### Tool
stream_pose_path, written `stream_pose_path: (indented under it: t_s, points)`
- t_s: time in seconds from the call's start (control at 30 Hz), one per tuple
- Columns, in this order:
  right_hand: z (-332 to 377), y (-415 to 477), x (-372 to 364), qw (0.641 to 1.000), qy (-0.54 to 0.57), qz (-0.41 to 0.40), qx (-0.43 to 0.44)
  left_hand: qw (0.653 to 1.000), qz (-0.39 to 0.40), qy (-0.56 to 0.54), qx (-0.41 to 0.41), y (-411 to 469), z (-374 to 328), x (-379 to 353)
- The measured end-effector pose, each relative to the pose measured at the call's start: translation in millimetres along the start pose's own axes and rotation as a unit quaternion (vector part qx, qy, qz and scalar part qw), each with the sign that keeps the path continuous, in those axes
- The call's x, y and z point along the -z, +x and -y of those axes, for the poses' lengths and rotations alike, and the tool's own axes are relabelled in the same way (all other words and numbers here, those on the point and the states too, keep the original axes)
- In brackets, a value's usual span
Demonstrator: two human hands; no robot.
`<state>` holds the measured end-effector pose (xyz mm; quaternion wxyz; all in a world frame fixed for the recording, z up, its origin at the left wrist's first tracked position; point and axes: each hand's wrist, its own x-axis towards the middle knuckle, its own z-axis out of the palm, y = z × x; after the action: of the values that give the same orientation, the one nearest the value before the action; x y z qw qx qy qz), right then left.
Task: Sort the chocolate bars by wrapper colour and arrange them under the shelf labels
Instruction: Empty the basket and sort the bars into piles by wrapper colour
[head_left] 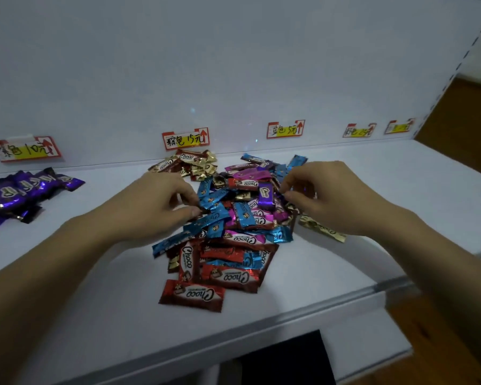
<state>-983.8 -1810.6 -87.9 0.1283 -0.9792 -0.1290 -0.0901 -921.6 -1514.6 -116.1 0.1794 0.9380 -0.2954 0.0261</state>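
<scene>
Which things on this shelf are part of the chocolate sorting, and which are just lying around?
Part of the job:
mixed pile of bars
purple bars at far left
gold bars at the back
stray gold bar
price labels
left hand pinching a blue bar

Just there:
dark opening below the shelf
brown wood at right

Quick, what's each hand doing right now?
Left hand: pinching a blue bar at the edge of the pile.
Right hand: fingertips in the pile; grip cannot be told.
</scene>
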Motion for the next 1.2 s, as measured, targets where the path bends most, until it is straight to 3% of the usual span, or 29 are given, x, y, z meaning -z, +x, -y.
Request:
stream_pose_path:
  t_s: [0.2, 0.33, 0.57, 0.73, 0.87, 1.07, 1.2]
  points:
    - [-19.2, -36.6, -8.8, 0.992, -0.086, 0.022, -0.092, 1.000, 0.013, 0.013, -0.014, -2.7, -1.1, 2.0]
    - [-19.5, -42.7, -16.6, 0.989, -0.067, -0.003, -0.128, 0.999, 0.037, 0.004, 0.013, -2.7, -7.3, 2.3]
    - [-14.3, -42.8, -14.4, 0.993, -0.031, 0.033, -0.110, 0.996, 0.058, -0.062, 0.033, -4.0, -7.8, 6.2]
    - [-10.4, -42.2, -7.7, 0.995, -0.041, -0.033, -0.089, 0.987, 0.059, -0.144, 0.043, -6.8, -3.1, 24.0]
    - [-5.6, -36.5, 1.3, 0.990, 0.047, -0.089, -0.103, 0.982, 0.033, -0.179, 0.051, -11.1, 6.9, 39.9]
    - [19.2, -9.9, -2.0, 0.965, 0.237, -0.057, -0.096, 0.976, -0.016, -0.200, 0.083, -14.1, 20.5, 44.7]
    - [36.1, 24.4, -8.0, 0.949, 0.296, -0.059, -0.092, 0.973, -0.080, -0.192, 0.099, -8.7, 27.4, 36.6]
